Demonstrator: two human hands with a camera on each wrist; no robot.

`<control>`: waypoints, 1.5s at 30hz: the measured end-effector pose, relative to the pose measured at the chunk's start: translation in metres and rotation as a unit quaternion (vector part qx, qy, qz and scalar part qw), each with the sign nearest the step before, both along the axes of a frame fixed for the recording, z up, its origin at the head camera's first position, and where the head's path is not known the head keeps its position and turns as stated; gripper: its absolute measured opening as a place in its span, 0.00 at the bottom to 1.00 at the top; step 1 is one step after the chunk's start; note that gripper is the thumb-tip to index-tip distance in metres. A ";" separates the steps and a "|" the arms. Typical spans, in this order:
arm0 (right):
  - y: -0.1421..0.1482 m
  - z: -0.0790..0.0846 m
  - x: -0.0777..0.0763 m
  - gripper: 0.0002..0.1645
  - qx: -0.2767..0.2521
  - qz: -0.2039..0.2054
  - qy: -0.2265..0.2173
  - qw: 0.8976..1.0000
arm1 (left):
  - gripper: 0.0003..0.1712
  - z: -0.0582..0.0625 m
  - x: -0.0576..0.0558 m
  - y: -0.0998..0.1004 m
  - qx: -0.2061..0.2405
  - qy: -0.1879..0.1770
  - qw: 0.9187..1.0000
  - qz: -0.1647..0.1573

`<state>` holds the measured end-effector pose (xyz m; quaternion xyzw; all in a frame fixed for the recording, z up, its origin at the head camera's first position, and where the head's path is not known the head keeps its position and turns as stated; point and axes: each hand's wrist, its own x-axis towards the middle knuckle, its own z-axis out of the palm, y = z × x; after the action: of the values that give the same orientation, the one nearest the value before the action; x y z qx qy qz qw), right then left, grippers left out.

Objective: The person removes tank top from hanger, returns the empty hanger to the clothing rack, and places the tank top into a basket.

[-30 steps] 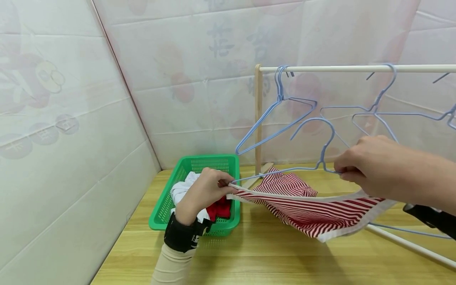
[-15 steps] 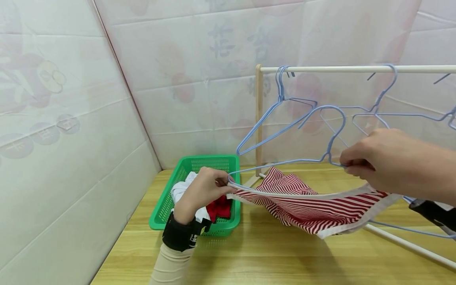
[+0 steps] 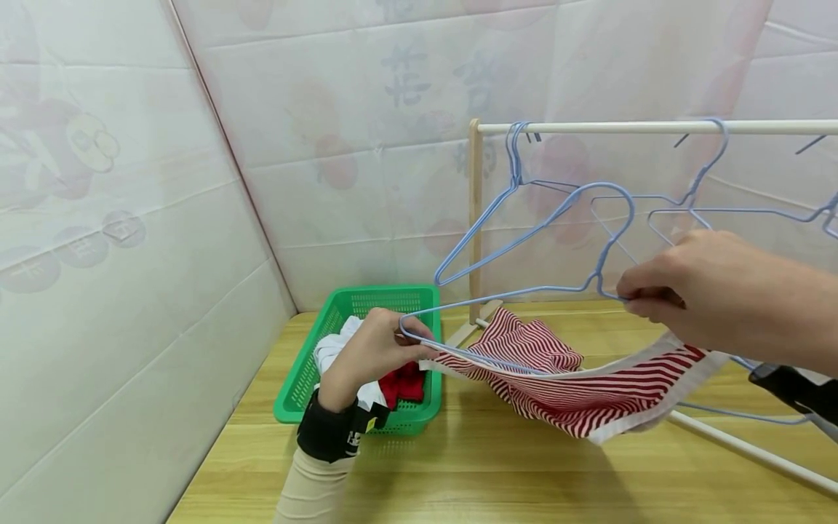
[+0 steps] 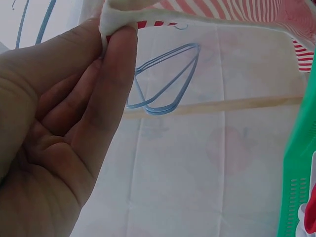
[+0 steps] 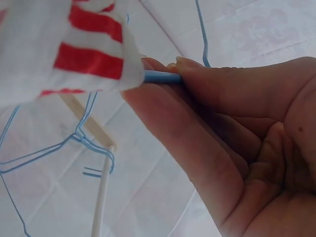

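Note:
My right hand (image 3: 694,291) pinches a blue wire hanger (image 3: 543,288) on its right shoulder, just beside the neck. The hanger's hook points up, and its left corner lies against the fingers of my left hand (image 3: 373,353). That left hand pinches the white trim of a red-and-white striped garment (image 3: 576,400), as the left wrist view also shows at the trim (image 4: 197,19). Part of the hanger's lower wire runs down behind the garment's edge. Striped cloth (image 5: 89,61) hangs close to the right fingers around the wire (image 5: 163,77); the hanger's right end is hidden.
A green basket (image 3: 283,407) holding white cloth (image 3: 334,349) and red cloth (image 3: 407,382) stands left on the wooden table (image 3: 458,473). Behind, a rack with a white rail (image 3: 609,126) and wooden post (image 3: 475,218) carries several blue hangers (image 3: 471,236).
The hanger has risen and slid left, so its left corner now reaches past the garment's edge at my left fingers. My right hand has lifted slightly; the left has barely moved.

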<state>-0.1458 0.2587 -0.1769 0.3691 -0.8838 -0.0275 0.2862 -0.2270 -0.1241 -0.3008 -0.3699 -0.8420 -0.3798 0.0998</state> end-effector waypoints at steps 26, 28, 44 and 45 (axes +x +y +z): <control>-0.005 0.005 -0.002 0.30 -0.038 0.101 0.003 0.994 | 0.07 -0.006 -0.004 0.002 0.006 -0.060 0.998 -0.008; -0.006 0.005 -0.002 0.30 -0.038 0.112 0.001 0.993 | 0.07 -0.006 -0.004 0.004 -0.007 -0.047 0.999 -0.008; -0.024 0.008 -0.012 0.15 -0.045 0.155 0.040 0.986 | 0.06 -0.008 0.000 0.020 -0.046 -0.021 0.998 -0.046; -0.024 0.007 -0.013 0.16 -0.046 0.151 0.041 0.987 | 0.06 -0.008 0.001 0.021 -0.048 -0.027 0.997 -0.047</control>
<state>-0.1586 0.2346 -0.1699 0.4833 -0.8059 0.0417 0.3394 -0.2259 -0.1031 -0.3086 -0.4029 -0.8433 -0.3533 0.0411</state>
